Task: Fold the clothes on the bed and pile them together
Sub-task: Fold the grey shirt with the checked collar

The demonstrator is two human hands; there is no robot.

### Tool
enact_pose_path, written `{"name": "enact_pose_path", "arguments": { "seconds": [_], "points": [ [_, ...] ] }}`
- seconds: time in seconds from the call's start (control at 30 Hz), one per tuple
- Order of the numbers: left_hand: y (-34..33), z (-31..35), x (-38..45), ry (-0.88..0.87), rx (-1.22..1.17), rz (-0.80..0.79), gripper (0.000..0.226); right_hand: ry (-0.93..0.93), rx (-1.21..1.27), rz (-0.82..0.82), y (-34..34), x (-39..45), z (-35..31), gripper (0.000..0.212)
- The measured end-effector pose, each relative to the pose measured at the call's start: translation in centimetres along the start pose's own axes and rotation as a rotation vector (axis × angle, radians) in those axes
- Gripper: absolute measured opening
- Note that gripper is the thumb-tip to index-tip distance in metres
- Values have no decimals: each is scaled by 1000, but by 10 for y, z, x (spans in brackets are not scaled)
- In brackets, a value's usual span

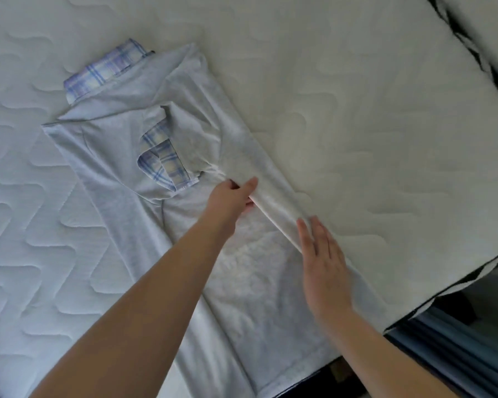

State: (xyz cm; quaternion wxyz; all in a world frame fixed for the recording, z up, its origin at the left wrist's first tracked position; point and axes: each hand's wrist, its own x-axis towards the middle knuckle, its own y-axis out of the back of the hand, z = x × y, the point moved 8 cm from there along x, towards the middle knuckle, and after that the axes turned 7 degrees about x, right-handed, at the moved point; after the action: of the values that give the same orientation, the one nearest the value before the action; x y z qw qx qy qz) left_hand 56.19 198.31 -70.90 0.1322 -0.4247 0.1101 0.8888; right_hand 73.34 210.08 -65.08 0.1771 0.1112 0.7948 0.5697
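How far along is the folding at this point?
Early. Done: one sleeve of the grey shirt lies folded across it. In hand: the left hand pinches its side fold and the right hand lies flat on it. Left: finishing the fold and piling; no pile shows.

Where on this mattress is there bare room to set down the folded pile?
The white quilted mattress is bare beyond the light grey shirt with plaid collar, up to the dark-trimmed edge. Another bare patch lies left of the shirt. The near right corner is crowded: left hand pinching the fold, right hand flat.
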Motion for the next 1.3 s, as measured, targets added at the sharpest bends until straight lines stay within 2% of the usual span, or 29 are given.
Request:
{"name": "enact_pose_path", "arguments": {
  "seconds": [0.07, 0.13, 0.27, 0.4, 0.47, 0.57, 0.63, 0.73, 0.8, 0.87, 0.97, 1.03, 1.1, 1.3],
  "points": [
    [-15, 1, -5, 14, -143, -55, 31, -69, 1, -57, 2, -17, 19, 76],
    [-30, -4, -16, 32, -142, -93, 33, -170, 6, -119, 4, -38, 42, 83],
    [-70, -27, -42, 57, -49, -245, 34, -282, 13, -66, 17, -75, 71, 74],
    [-99, -63, -70, 107, -7, -352, 41, -316, 1, -13, 21, -110, 87, 68],
    [-109, -83, -85, 153, 62, -396, 34, -351, 27, 12, 22, -125, 98, 61],
    [-107, -103, -99, 184, 59, -361, 16, -391, 121, 73, 24, -144, 113, 56],
    [-98, -112, -101, 185, 11, -297, 9, -422, 253, 103, 20, -153, 120, 65],
    [-81, -125, -104, 160, -24, -229, 10, -486, 476, 122, 7, -160, 126, 67],
    [-70, -132, -106, 116, -62, -191, 12, -554, 566, 139, 0, -162, 130, 60],
    [-62, -137, -111, 71, -86, -167, 16, -577, 607, 131, -4, -159, 129, 43],
    [-72, -141, -127, 27, -53, -272, 35, -601, 674, 70, -11, -156, 124, 22],
    [-86, -147, -141, 50, -23, -370, 45, -636, 774, 50, -14, -158, 121, 23],
    [-96, -155, -152, 95, 20, -409, 43, -662, 844, 56, -13, -161, 120, 26],
    [-72, -178, -162, 76, 184, -183, 24, -674, 754, 80, -6, -168, 128, 16]
  ]
}}
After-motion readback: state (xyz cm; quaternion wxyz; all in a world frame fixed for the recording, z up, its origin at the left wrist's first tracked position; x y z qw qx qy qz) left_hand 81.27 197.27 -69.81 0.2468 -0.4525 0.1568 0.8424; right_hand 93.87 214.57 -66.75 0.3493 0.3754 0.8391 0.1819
